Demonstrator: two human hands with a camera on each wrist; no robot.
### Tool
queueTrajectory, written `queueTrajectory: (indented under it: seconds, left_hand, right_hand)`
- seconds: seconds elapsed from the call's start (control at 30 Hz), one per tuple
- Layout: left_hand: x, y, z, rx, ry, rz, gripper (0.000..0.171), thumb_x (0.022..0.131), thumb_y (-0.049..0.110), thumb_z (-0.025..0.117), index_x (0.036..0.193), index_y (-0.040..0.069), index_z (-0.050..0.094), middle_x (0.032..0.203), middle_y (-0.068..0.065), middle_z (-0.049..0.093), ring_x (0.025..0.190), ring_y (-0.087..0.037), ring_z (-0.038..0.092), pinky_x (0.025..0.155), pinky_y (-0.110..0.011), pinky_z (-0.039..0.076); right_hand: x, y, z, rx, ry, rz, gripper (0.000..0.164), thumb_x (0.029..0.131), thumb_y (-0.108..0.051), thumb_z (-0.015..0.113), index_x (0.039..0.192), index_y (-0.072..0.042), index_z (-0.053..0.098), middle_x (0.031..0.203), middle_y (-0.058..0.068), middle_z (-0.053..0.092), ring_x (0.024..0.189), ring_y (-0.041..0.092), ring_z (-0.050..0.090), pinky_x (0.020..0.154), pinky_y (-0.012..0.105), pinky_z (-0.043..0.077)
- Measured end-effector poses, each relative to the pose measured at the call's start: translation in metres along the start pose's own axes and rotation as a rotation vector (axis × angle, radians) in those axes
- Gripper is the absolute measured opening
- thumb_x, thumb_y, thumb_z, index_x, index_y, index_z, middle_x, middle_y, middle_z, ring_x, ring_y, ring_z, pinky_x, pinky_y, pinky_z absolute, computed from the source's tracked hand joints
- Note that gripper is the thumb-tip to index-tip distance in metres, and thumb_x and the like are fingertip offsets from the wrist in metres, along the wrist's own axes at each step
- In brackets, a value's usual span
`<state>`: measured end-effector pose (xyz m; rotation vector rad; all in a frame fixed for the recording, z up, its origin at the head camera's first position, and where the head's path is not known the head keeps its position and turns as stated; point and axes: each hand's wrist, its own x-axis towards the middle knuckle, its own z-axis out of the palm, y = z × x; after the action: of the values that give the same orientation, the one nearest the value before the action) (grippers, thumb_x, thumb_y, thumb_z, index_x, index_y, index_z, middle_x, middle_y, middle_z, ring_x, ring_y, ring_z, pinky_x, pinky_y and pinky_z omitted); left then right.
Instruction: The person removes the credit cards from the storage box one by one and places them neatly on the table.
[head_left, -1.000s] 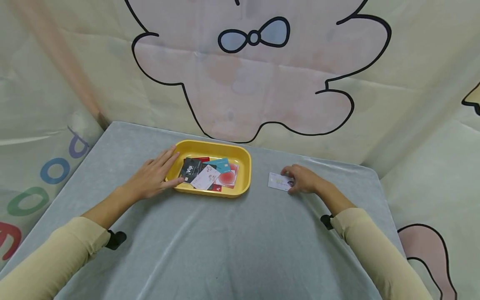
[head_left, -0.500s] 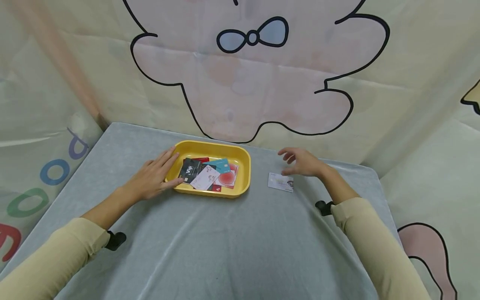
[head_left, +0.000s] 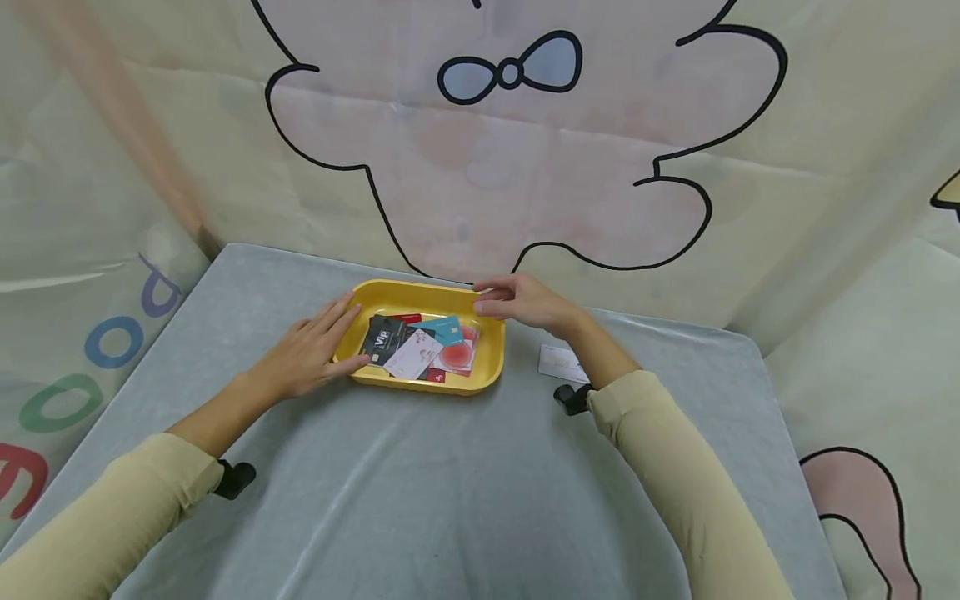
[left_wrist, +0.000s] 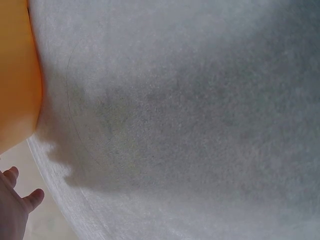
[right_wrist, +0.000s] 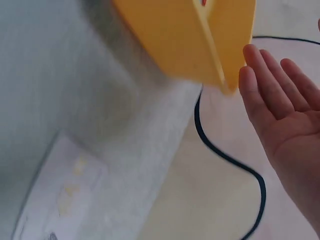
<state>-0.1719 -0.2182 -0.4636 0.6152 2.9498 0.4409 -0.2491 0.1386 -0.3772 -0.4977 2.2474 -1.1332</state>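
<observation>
A yellow tray point(head_left: 491, 367) holds several overlapping cards, among them a black VIP card point(head_left: 381, 337), a white card point(head_left: 412, 356) and a blue card point(head_left: 447, 331). My left hand point(head_left: 311, 354) rests on the tray's left rim with fingers extended and thumb over the near edge. At the tray's far right corner is my right hand point(head_left: 525, 302), its fingertips right at the rim and nothing held. In the right wrist view its fingers look straight. A single white card point(head_left: 558, 363) lies on the cloth right of the tray, partly hidden by the right forearm.
A grey cloth point(head_left: 420, 492) covers the table, whose back edge runs just behind the tray. Behind it hangs a printed fabric backdrop point(head_left: 465, 167) with a cartoon figure. Black wrist cameras sit at both sleeves.
My right hand has let go of the white card, lifted off it and swung left to the tray's far right corner. The card stays in place; the left hand has not moved.
</observation>
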Motion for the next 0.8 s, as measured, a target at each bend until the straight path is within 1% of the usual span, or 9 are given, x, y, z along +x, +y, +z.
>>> queueTrajectory:
  seconds: [0.13, 0.23, 0.33, 0.43, 0.6, 0.7, 0.8]
  left_hand:
    - [0.000, 0.000, 0.000, -0.005, 0.006, 0.001, 0.092, 0.093, 0.062, 0.055, 0.159, 0.007, 0.020, 0.168, -0.008, 0.002, 0.151, -0.035, 0.014, 0.110, -0.066, 0.027]
    - [0.000, 0.001, 0.000, -0.008, 0.005, -0.001, 0.091, 0.093, 0.059, 0.056, 0.159, 0.007, 0.020, 0.168, -0.008, 0.003, 0.151, -0.035, 0.014, 0.110, -0.066, 0.026]
    - [-0.001, 0.001, 0.000, -0.007, -0.004, -0.003, 0.091, 0.094, 0.058, 0.056, 0.159, 0.006, 0.019, 0.168, -0.009, 0.002, 0.151, -0.036, 0.014, 0.110, -0.066, 0.026]
    - [-0.001, 0.002, -0.002, -0.008, -0.013, -0.005, 0.091, 0.094, 0.058, 0.055, 0.159, 0.006, 0.018, 0.168, -0.009, 0.002, 0.151, -0.037, 0.014, 0.110, -0.067, 0.025]
    - [0.000, 0.001, -0.002, -0.009, -0.012, -0.007, 0.091, 0.094, 0.060, 0.055, 0.159, 0.007, 0.019, 0.168, -0.009, 0.002, 0.150, -0.037, 0.015, 0.110, -0.067, 0.026]
    - [-0.001, 0.001, -0.002, -0.007, -0.012, 0.002, 0.091, 0.094, 0.060, 0.054, 0.159, 0.007, 0.019, 0.168, -0.009, 0.002, 0.150, -0.037, 0.016, 0.110, -0.067, 0.026]
    - [-0.001, 0.001, -0.002, -0.006, -0.011, 0.005, 0.091, 0.094, 0.060, 0.054, 0.159, 0.007, 0.019, 0.168, -0.009, 0.002, 0.150, -0.037, 0.016, 0.109, -0.068, 0.026]
  right_hand:
    - [0.012, -0.002, 0.014, 0.004, -0.024, 0.030, 0.055, 0.094, -0.034, 0.067, 0.140, -0.007, 0.055, 0.126, 0.007, 0.065, 0.116, 0.022, 0.058, 0.102, 0.039, 0.048]
    - [0.019, -0.003, 0.024, -0.007, -0.056, 0.044, 0.054, 0.094, -0.034, 0.066, 0.141, -0.008, 0.054, 0.126, 0.008, 0.064, 0.116, 0.025, 0.058, 0.103, 0.041, 0.047]
    - [0.025, -0.005, 0.033, -0.045, -0.087, 0.052, 0.054, 0.096, -0.033, 0.064, 0.142, -0.009, 0.052, 0.128, 0.008, 0.064, 0.118, 0.025, 0.057, 0.105, 0.042, 0.045]
    - [0.033, -0.008, 0.041, -0.096, -0.111, 0.060, 0.053, 0.096, -0.032, 0.063, 0.143, -0.009, 0.052, 0.130, 0.008, 0.063, 0.118, 0.023, 0.056, 0.103, 0.039, 0.046]
    - [0.044, -0.015, 0.052, -0.111, -0.167, 0.069, 0.053, 0.098, -0.025, 0.060, 0.146, -0.009, 0.048, 0.136, 0.010, 0.059, 0.121, 0.025, 0.055, 0.099, 0.038, 0.050]
    - [0.050, -0.018, 0.057, -0.112, -0.197, 0.072, 0.052, 0.098, -0.018, 0.058, 0.148, -0.008, 0.046, 0.140, 0.011, 0.056, 0.126, 0.026, 0.053, 0.101, 0.039, 0.049]
    - [0.056, -0.021, 0.062, -0.149, -0.210, 0.063, 0.051, 0.098, -0.015, 0.057, 0.148, -0.009, 0.046, 0.142, 0.013, 0.055, 0.128, 0.027, 0.052, 0.103, 0.038, 0.047]
